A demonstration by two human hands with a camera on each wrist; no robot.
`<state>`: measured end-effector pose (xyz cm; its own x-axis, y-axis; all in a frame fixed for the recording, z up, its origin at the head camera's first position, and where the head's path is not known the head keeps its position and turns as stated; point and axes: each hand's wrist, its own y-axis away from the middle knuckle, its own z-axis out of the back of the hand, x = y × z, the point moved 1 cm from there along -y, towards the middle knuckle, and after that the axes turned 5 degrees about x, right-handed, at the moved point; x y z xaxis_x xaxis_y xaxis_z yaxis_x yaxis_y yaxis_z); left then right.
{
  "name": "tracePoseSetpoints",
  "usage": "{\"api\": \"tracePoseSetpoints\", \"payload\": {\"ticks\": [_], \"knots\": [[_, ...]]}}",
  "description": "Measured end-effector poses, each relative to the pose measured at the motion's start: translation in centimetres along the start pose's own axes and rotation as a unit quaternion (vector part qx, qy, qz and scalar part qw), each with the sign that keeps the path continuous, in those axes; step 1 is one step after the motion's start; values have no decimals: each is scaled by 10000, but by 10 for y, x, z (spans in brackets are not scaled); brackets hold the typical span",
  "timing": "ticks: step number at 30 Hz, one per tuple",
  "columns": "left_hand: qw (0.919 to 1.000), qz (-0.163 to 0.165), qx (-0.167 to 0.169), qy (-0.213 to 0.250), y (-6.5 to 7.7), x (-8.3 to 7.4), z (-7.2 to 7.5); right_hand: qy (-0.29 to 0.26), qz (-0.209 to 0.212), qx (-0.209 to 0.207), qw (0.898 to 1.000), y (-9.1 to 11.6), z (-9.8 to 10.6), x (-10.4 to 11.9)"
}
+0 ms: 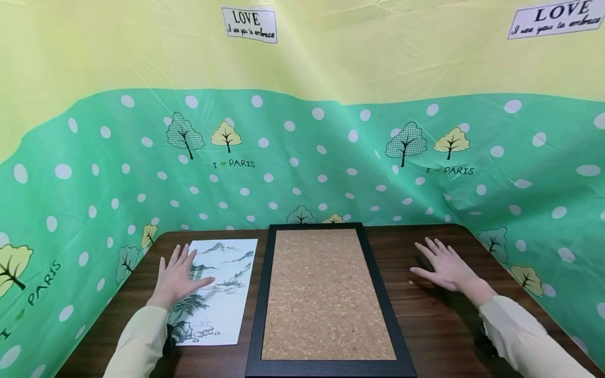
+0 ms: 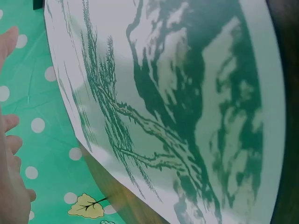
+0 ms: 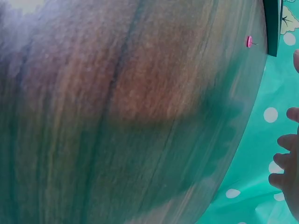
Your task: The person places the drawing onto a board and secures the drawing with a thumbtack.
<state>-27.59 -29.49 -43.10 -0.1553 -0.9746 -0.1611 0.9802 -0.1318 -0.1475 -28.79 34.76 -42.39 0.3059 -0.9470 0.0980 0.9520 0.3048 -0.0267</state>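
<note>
A sheet of paper with an ink landscape of mountains and trees (image 1: 224,299) lies on the left of the table; its lower trees fill the left wrist view. My left hand (image 1: 176,279), fingers spread, is over the sheet's left edge and grips nothing. In the middle lies a cork board (image 1: 326,299) in a black frame. To its right, my right hand (image 1: 446,269) is held out with straight fingers above the bare wood, holding nothing. A small pink thumbtack (image 3: 249,42) sits on the table near that hand, close to the board's right side.
The dark brown wooden table (image 1: 406,336) has rounded back corners. A green and yellow cloth (image 1: 302,142) with white dots and printed trees surrounds it at the back and sides. The board's black frame (image 1: 389,310) stands up from the tabletop.
</note>
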Motion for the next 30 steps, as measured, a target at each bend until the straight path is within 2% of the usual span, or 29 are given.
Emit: {"api": "tracePoseSetpoints", "payload": {"ticks": [7, 17, 30], "knots": [[10000, -23, -32, 88, 4, 4, 4, 48, 13, -92, 9999, 4, 2, 0], [9999, -23, -10, 117, 13, 11, 9, -276, 31, -168, 9995, 10, -1, 0], [9955, 616, 411, 591, 25, 25, 5, -1256, 33, -330, 9915, 13, -10, 12]]}}
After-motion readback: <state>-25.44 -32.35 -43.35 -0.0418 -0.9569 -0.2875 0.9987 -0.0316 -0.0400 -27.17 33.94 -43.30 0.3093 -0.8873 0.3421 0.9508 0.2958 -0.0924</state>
